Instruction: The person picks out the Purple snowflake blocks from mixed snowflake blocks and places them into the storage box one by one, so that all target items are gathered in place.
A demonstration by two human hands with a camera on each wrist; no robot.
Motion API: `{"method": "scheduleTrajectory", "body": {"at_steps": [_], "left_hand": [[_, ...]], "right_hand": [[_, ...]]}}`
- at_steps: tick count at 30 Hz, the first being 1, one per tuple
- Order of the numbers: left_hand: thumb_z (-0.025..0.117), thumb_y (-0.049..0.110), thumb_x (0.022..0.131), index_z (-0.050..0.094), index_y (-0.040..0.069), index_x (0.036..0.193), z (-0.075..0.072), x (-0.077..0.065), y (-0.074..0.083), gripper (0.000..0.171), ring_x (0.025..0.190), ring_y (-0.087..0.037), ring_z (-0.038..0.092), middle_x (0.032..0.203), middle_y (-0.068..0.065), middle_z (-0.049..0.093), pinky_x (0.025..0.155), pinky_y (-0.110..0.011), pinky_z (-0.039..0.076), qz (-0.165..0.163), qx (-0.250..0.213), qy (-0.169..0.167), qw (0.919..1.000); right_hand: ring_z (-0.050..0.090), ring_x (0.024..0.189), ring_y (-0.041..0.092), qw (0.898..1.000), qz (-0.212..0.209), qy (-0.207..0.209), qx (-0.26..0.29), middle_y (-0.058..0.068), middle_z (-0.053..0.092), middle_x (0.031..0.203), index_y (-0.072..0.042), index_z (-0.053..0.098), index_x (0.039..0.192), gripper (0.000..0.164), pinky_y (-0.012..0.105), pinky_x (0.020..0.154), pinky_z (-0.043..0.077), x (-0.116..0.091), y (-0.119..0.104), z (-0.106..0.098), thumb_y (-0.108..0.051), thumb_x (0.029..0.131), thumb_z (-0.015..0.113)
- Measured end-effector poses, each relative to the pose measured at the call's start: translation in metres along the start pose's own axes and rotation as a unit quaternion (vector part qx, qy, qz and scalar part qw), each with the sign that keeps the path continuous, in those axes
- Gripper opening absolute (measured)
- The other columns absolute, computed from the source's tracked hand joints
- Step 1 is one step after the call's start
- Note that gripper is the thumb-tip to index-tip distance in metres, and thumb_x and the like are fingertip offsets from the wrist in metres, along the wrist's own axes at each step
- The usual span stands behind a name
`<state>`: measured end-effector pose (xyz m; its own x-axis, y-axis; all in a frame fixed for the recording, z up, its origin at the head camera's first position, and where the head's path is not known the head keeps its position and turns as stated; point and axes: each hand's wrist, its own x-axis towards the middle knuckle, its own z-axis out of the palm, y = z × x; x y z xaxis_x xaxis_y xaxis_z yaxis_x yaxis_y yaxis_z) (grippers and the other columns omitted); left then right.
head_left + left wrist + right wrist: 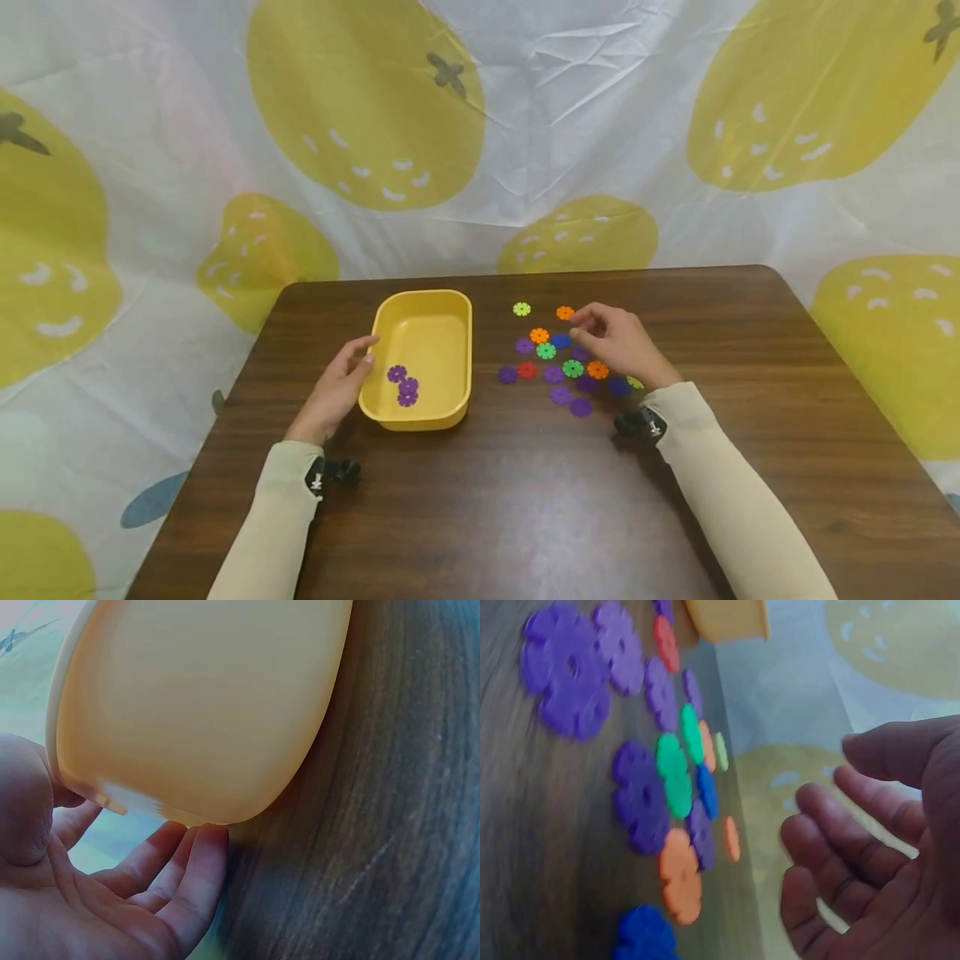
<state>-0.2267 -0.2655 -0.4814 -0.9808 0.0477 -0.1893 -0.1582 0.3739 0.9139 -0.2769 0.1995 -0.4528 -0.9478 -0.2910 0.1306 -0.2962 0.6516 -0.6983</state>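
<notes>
A yellow plastic tub (420, 333) stands on the table with three purple notched discs (407, 387) in its near left part. My left hand (341, 387) holds the tub's left side, thumb by the rim and fingertips (206, 847) against the outer wall. My right hand (617, 340) hovers over the far right of a spread of notched plastic discs, fingers loosely bent and nothing between them. Close by its fingertips is an orange disc (565, 313). A blue disc (560, 341) and a green disc (573, 368) lie a little nearer me.
More flower-shaped discs lie flat right of the tub, among them a red disc (527, 370), a yellow-green disc (522, 309) and several purple discs (560, 395). A white cloth with yellow fruit prints (525, 167) hangs behind the brown wooden table (510, 517).
</notes>
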Motion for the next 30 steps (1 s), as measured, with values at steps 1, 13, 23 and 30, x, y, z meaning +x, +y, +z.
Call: {"method": "scheduleTrajectory", "body": {"at_steps": [1,13,23,30], "left_hand": [[0.044,0.039,0.114,0.038,0.029,0.162,0.0,0.0,0.001,0.049,0.119,-0.036,0.063,0.144,-0.024,0.053,0.095,-0.037,0.056,0.002,0.001,0.0,1.0],[0.045,0.041,0.114,0.038,0.029,0.161,0.002,0.0,0.001,0.05,0.119,-0.036,0.064,0.144,-0.024,0.053,0.096,-0.039,0.055,0.004,0.002,0.0,1.0],[0.045,0.04,0.114,0.039,0.028,0.161,-0.001,-0.001,0.0,0.049,0.117,-0.034,0.064,0.141,-0.024,0.053,0.095,-0.037,0.054,0.011,0.003,0.011,0.9999],[0.044,0.039,0.114,0.039,0.026,0.162,-0.002,-0.001,0.001,0.049,0.118,-0.035,0.064,0.143,-0.025,0.053,0.095,-0.037,0.054,0.018,0.001,0.011,0.9998]], "right_hand": [[0.066,0.086,0.022,1.0,0.007,-0.007,-0.003,0.006,0.074,0.102,-0.008,0.07,0.125,0.031,0.036,0.076,0.054,0.0,0.003,-0.001,-0.029,0.103,0.069],[0.067,0.099,0.026,0.997,0.036,-0.052,-0.036,0.012,0.073,0.112,-0.006,0.069,0.127,0.036,0.043,0.086,0.056,-0.001,0.025,-0.006,-0.028,0.1,0.073],[0.066,0.099,0.026,0.993,0.027,-0.099,-0.053,0.011,0.073,0.112,-0.005,0.07,0.13,0.041,0.046,0.09,0.056,0.008,0.026,0.001,-0.028,0.097,0.077],[0.065,0.095,0.023,0.99,0.018,-0.109,-0.083,0.009,0.075,0.104,-0.003,0.075,0.121,0.035,0.045,0.089,0.055,0.013,0.025,0.003,-0.022,0.092,0.082]]}}
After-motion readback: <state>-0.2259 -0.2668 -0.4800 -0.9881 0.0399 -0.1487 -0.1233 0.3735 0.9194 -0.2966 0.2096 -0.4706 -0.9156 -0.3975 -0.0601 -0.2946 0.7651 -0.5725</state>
